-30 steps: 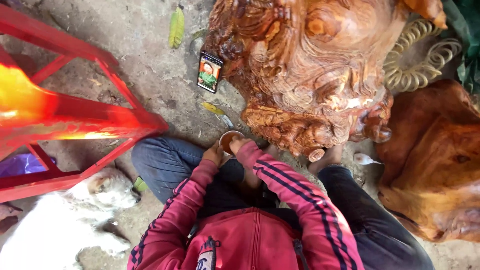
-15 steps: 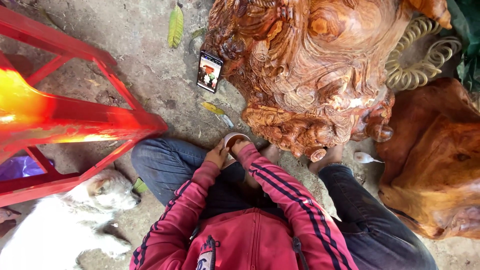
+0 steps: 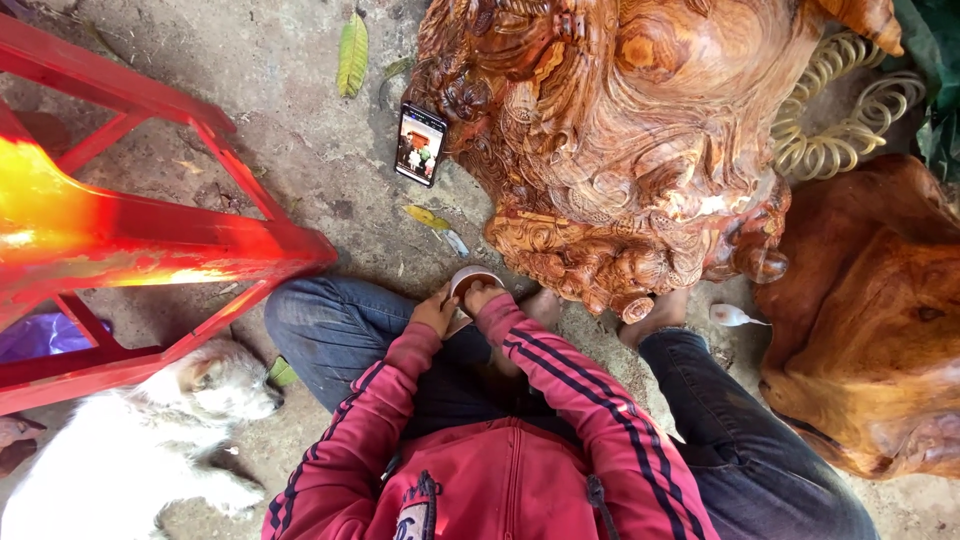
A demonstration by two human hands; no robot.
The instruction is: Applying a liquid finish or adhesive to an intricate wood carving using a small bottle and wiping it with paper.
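Note:
I sit on the concrete ground in a red striped jacket and jeans. My left hand and my right hand meet between my knees, both on a small round pale object like a roll or cup. What it is exactly cannot be told. Just beyond my hands stands a large, ornately carved reddish wood sculpture, with its lower carved edge nearest my right hand. My bare feet rest against its base.
A phone with a lit screen lies on the ground by the sculpture's left side. A red plastic frame fills the left. A white dog lies at my left knee. A rough wood block and a coiled hose are at right.
Both hands stay together on the round object, with only small finger shifts. The view has drifted slightly. The dog's head has shifted a little.

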